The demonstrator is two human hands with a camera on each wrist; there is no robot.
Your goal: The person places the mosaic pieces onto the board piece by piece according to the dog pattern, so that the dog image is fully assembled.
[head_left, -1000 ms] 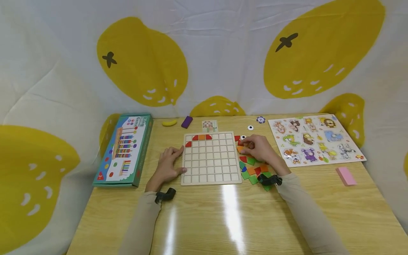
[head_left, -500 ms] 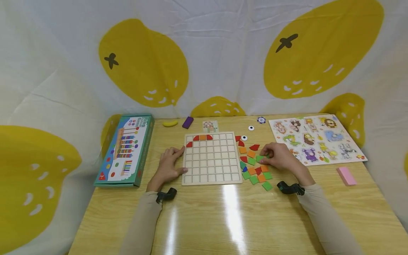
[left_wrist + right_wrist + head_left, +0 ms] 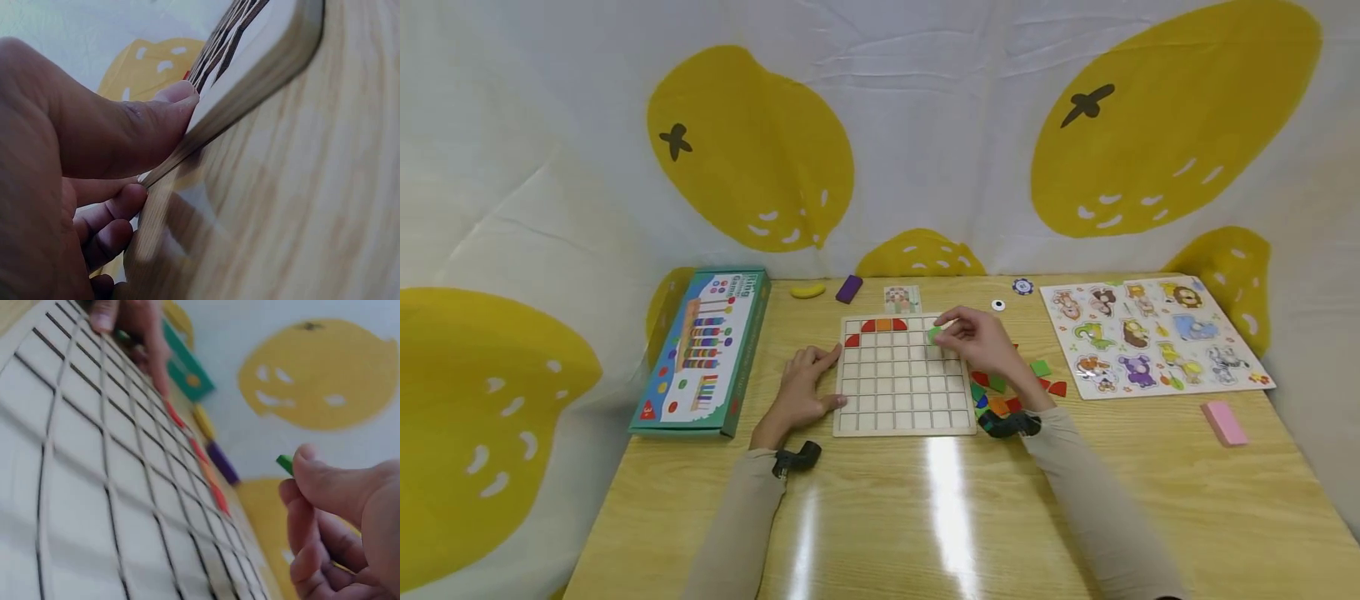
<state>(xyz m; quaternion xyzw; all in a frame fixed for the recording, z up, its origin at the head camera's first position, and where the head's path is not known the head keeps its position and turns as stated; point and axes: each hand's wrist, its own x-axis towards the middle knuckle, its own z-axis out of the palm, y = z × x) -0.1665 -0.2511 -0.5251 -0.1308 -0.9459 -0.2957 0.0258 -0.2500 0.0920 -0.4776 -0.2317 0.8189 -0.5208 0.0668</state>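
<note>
A wooden grid board (image 3: 895, 400) lies on the table, with a few red pieces (image 3: 852, 341) and an orange square (image 3: 883, 325) set in its upper left cells. My left hand (image 3: 802, 389) rests at the board's left side; thumb and forefinger, spread apart, touch its edge. In the left wrist view the thumb (image 3: 144, 119) lies against that edge, other fingers loosely bent below. Over the board's upper right cells, my right hand (image 3: 981, 340) pinches a green tile (image 3: 934, 334) between thumb and forefinger. The right wrist view shows the green tile (image 3: 285, 464) edge-on, above the board.
Loose coloured tiles (image 3: 997, 406) lie right of the board, partly under the right forearm. Behind the board are a pattern card (image 3: 902, 298), a purple block (image 3: 849, 289) and a toy banana (image 3: 807, 291). A game box (image 3: 703, 350) stands left; an animal puzzle (image 3: 1150, 333) and pink block (image 3: 1224, 423) are right.
My right hand went from the orange tiles to a green tile in the pile, then carried it left over the board's upper right. The left hand stays at the board's edge.
</note>
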